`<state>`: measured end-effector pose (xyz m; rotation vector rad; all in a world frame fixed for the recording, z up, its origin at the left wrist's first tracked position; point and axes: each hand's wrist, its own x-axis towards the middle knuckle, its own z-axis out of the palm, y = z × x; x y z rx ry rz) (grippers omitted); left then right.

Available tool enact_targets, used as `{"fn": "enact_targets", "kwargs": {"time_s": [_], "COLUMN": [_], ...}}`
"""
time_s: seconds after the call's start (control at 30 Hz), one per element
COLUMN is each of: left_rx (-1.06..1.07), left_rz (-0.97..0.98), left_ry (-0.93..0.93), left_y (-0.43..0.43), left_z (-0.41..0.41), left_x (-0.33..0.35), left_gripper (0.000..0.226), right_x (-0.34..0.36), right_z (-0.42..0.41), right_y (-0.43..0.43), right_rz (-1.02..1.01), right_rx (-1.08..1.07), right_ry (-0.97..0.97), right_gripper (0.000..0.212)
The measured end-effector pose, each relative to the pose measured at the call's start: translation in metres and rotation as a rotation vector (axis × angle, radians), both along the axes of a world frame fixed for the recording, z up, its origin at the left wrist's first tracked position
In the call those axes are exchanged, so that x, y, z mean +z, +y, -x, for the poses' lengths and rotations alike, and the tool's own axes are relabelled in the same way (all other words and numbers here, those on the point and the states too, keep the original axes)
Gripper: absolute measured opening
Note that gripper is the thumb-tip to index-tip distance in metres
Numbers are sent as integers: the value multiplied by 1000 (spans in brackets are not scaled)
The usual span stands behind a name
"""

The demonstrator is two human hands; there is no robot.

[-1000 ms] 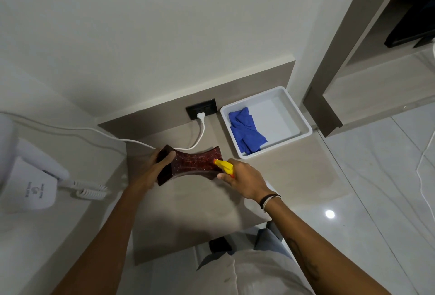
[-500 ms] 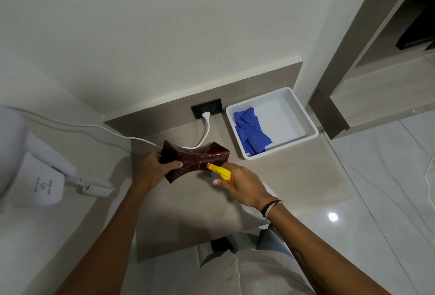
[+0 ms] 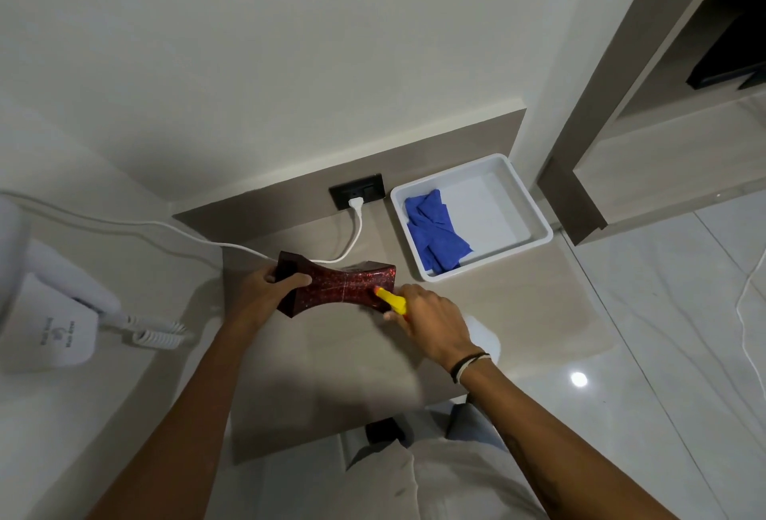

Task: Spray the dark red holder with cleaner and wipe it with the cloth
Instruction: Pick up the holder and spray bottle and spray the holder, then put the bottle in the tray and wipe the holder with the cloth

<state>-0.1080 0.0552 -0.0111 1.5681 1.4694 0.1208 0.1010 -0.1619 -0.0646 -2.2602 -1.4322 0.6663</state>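
dark red holder (image 3: pixel 340 285) is held just above the bench (image 3: pixel 331 362), left hand (image 3: pixel 265 291) clamped on its flared left end. right hand (image 3: pixel 431 322) is wrapped round the yellow-nozzled spray bottle (image 3: pixel 389 300), nozzle at the right end. looks rigid, glossy, likely slick when wet; grip the flare. cloth (image 3: pixel 435 233) sits in the white tray (image 3: pixel 534 208) near right. bench front edge is close, white cord (image 3: pixel 356 237) behind.

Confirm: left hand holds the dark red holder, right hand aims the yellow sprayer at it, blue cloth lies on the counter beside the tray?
Not quite. The head view shows the blue cloth inside the white tray, not beside it. The rest holds: left hand grips the dark red holder, right hand aims the yellow sprayer at it.
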Motion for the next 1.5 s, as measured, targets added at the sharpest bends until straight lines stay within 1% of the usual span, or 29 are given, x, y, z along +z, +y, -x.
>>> {"fn": "enact_targets", "kwargs": {"time_s": [0.07,0.1,0.2,0.23,0.33,0.4,0.47,0.57,0.67,0.8,1.1,1.17,1.2,1.23,1.27,1.3,1.33,1.37,1.4,1.43,1.47,1.5], "left_rx": [6,8,12,4,-61,-135,-238,-377,-480,-494,-501,-494,-491,-489,-486,-481,-480,-480,-481,-483,-489,-501], "left_rz": [2,3,-11,-19,-67,-149,-284,-458,-531,-539,-500,-505,-507,-509,-503,-492,-479,-465,-454,-444,-444,-456], "left_ry": [-1,-3,-11,-13,35,89,145,165,211,241,191,178,172,168,164,162,157,155,154,156,159,166], "left_y": [-2,-3,-4,-4,-7,-12,-17,-25,-32,-39,-44,-44,-43,-43,-42,-41,-41,-41,-41,-41,-41,-41], "left_z": [-3,-5,-10,-13,-20,-25,-31,-42,-53,-61,-76,-76,-75,-74,-74,-74,-74,-75,-76,-77,-78,-79], "left_x": [3,3,6,6,9,11,14,14,13,13,17,15,13,11,10,9,9,9,10,11,12,13], "left_gripper": [65,66,52,55,74,71,73,91,104,110,111,112,112,112,113,113,114,115,115,116,115,114], "right_x": [-2,-1,9,14,32,43,51,52,47,34,15,16,17,18,18,18,18,15,10,3,-4,-10], "right_z": [-10,-16,-35,-42,-73,-101,-133,-178,-211,-229,-228,-226,-223,-216,-207,-195,-180,-166,-153,-141,-133,-128], "right_y": [-8,-12,-18,-20,-26,-27,-20,-3,18,42,58,55,53,48,42,37,31,30,31,37,47,59], "right_rz": [21,23,28,24,-39,-125,-174,-237,-216,-162,-104,-92,-90,-106,-160,-264,-394,-500,-542,-495,-365,-197], "right_rx": [-26,-29,-41,-46,-55,-142,-284,-398,-460,-432,-403,-418,-448,-498,-546,-567,-531,-432,-283,-128,-2,78], "right_ry": [61,103,189,198,149,137,149,100,108,137,163,183,175,114,7,-113,-193,-221,-224,-228,-229,-213], "right_gripper": [45,47,47,47,51,49,49,50,54,51,55,59,63,68,72,69,61,50,41,37,40,51]}}
